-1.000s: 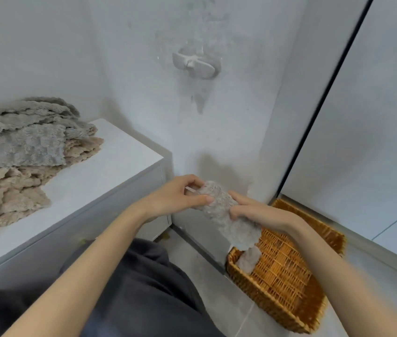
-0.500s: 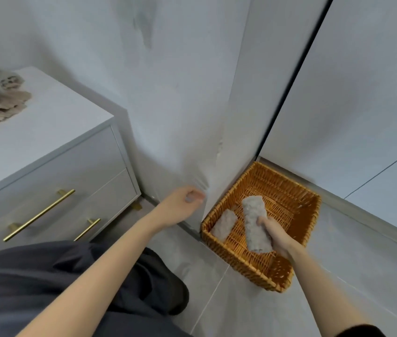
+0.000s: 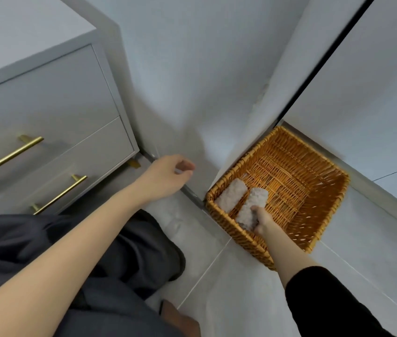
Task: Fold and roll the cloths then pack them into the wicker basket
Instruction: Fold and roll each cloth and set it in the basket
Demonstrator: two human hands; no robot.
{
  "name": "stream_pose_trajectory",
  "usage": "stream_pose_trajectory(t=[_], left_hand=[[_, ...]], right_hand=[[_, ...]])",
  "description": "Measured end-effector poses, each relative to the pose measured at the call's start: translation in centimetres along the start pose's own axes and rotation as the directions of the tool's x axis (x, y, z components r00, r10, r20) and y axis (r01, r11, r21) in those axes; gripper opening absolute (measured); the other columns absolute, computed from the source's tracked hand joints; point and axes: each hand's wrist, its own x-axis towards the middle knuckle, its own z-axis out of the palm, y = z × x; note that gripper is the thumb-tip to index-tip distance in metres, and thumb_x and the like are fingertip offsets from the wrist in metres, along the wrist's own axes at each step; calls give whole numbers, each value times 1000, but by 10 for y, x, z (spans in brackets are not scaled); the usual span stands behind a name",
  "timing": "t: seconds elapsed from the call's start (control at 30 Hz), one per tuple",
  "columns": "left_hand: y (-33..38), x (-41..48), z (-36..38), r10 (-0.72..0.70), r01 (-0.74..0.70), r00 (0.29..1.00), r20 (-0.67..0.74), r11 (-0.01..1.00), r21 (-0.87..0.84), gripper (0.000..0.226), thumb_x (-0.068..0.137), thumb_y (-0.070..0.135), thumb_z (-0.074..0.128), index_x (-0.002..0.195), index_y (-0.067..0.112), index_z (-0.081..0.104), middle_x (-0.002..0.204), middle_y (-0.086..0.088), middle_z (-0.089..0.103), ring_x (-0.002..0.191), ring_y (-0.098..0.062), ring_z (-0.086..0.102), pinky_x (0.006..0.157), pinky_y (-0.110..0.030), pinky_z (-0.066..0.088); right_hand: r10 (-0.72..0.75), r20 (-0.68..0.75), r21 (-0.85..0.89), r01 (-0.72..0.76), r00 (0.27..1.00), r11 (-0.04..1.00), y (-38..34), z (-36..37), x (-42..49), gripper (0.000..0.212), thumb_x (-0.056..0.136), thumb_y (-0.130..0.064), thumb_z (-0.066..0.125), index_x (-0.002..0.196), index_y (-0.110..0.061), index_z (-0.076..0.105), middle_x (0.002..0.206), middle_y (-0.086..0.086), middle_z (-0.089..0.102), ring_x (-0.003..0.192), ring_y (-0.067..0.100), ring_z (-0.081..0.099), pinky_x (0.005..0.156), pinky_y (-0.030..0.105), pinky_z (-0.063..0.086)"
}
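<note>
Two hands: one working, one idle.
Right hand [image 3: 261,221]: reaches into the wicker basket [image 3: 314,215], fingers curled round the near end of a rolled cloth [image 3: 251,207]. The roll sits low over the weave; contact with the bottom cannot be told.
Left hand [image 3: 168,173]: hangs near the drawer unit [image 3: 46,105], fingers loosely curled, holding nothing.
Other roll [image 3: 231,195]: lies free in the basket's near-left corner, just beside the held one and roughly parallel.
Basket position: on the floor tiles [image 3: 216,276] in the wall corner, most of its bottom bare.
Done (judged): two cloths rolled, one packed, the second being placed.
Left (judged): release of the second. Unrolled cloths are out of view, so the count is unknown.
</note>
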Motion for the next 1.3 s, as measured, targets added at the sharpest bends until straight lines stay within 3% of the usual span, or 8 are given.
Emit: stream_pose_trajectory(t=[0.13, 0.27, 0.47, 0.6, 0.77, 1.0, 1.17, 1.3], left_hand=[[-10, 6, 2, -21, 21, 1000, -13, 999, -42, 16, 95, 24, 52, 108, 31, 60, 96, 26, 54, 83, 8, 50, 68, -6, 35], [-14, 12, 2, -36, 35, 999, -22, 998, -59, 17, 95, 23, 53, 106, 32, 61, 99, 24, 57, 82, 8, 51, 67, -7, 35], [-16, 17, 2, -62, 61, 998, -7, 992, -109, 19, 95, 20, 52, 110, 28, 63, 99, 22, 57, 79, 9, 50, 68, -7, 36], [-16, 20, 3, -67, 67, 998, 4, 991, -118, 18, 95, 20, 53, 107, 30, 62, 100, 21, 58, 82, 7, 51, 71, -12, 37], [-18, 22, 5, -69, 70, 998, 12, 991, -116, 18, 95, 21, 53, 107, 31, 62, 100, 23, 57, 87, 6, 52, 78, -21, 39], [-19, 20, 5, -59, 60, 998, 10, 991, -118, 18, 95, 21, 53, 105, 31, 62, 99, 23, 57, 82, 6, 51, 76, -20, 38], [-15, 13, 2, -44, 42, 999, -10, 989, -141, 18, 94, 21, 53, 104, 32, 62, 98, 24, 58, 87, 9, 52, 75, -17, 40], [-8, 6, -2, -41, 36, 999, -28, 987, -158, 19, 95, 18, 52, 107, 30, 61, 99, 20, 59, 90, 2, 55, 80, -22, 41]], right_hand=[[64, 7, 54, -65, 998, 996, 7, 13, 8, 34, 99, -16, 48, 129, 0, 49, 105, 15, 62, 88, 27, 62, 67, 34, 50], [52, 22, 96, -54, 998, 994, 7, 24, 15, 37, 101, -12, 43, 137, 0, 41, 121, 15, 54, 119, 29, 54, 84, 34, 44], [13, -34, -10, -13, 999, 1000, 14, 25, 28, 37, 101, -9, 42, 137, 0, 43, 137, 17, 50, 116, 30, 54, 93, 35, 45], [-45, -132, -92, 33, 990, 995, 14, 19, 37, 34, 93, -4, 58, 124, -2, 46, 109, 18, 56, 73, 24, 57, 63, 33, 54], [27, -92, -177, -43, 995, 983, 9, 15, 33, 15, 94, -7, 59, 83, 3, 55, 71, 13, 56, 58, 21, 57, 36, 25, 51], [-147, -152, -264, 103, 977, 959, 12, 14, 33, 31, 87, 4, 61, 104, -11, 40, 96, 18, 55, 70, 31, 65, 69, 44, 60], [-235, -100, -489, 158, 967, 858, 0, 8, 16, 20, 91, -10, 60, 111, -8, 59, 99, 10, 59, 89, 25, 57, 86, 44, 55], [-380, 72, -625, 339, 922, 703, -20, 5, -25, 25, 96, -18, 50, 117, -9, 61, 80, 0, 56, 69, 14, 52, 71, 34, 54]])
